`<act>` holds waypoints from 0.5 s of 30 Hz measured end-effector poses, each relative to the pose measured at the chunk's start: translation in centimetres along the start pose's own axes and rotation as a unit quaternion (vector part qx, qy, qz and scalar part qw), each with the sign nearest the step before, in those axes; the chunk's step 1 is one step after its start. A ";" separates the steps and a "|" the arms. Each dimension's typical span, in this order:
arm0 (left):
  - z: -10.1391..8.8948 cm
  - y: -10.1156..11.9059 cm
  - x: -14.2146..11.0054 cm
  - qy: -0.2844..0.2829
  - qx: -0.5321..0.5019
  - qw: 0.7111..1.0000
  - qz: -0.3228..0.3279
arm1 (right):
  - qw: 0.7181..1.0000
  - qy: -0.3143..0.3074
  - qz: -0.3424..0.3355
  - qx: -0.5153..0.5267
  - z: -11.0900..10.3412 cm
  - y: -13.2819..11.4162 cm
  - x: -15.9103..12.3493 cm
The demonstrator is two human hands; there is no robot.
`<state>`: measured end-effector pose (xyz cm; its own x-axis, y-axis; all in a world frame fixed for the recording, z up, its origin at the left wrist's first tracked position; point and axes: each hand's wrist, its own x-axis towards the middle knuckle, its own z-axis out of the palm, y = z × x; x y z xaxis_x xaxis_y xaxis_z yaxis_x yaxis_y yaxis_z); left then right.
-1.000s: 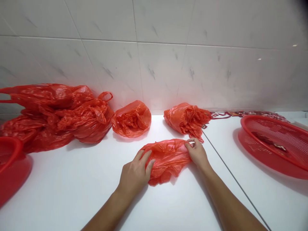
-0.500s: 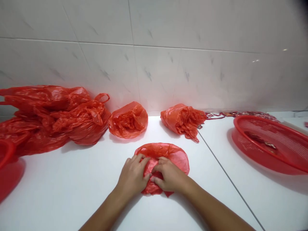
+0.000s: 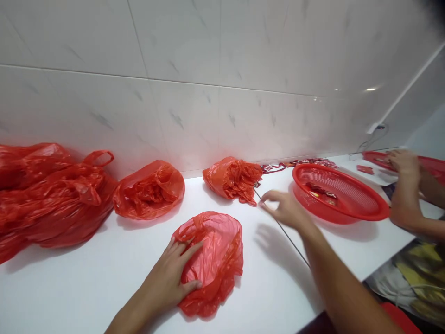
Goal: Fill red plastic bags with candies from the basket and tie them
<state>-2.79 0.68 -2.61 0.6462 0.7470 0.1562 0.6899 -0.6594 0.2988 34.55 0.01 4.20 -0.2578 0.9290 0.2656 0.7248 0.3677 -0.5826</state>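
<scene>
My left hand rests on the near-left rim of a red plastic bag, which lies on the white table with its mouth spread wide. Thumb and index finger are apart, reaching over the bag's inner side; the other fingertips are partly hidden at its edge. My right hand is raised over the table with fingers parted and nothing visible in them. It is between a bunched red bag and a red mesh basket. Several small dark-red packets lie inside that basket.
Another opened red bag and a large heap of red bags line the tiled wall at left. Patterned red strips lie behind the basket. At right, another person's hand is over a second red basket.
My right hand has left the bag and moved right toward the basket. My left hand stays at the bag, now spread wider. The view has swung right, bringing the other person into sight.
</scene>
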 end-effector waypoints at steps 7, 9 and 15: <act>0.1 0.3 0.5 -0.014 -0.006 0.998 -0.060 | 0.857 0.061 0.417 -0.296 -12.1 11.3 -7.4; 0.2 0.3 0.5 -0.011 -0.011 0.998 -0.060 | 0.855 0.045 0.417 -0.304 -11.8 12.2 -9.0; 0.6 -0.4 0.5 -0.012 -0.007 0.998 -0.062 | 0.880 -0.021 0.390 -0.271 -11.4 10.9 -10.9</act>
<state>-2.57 1.24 -3.23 0.5642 0.8200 0.0958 0.7602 -0.5613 0.3273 52.52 -6.63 3.66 0.4383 0.8946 -0.0874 0.8867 -0.4463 -0.1209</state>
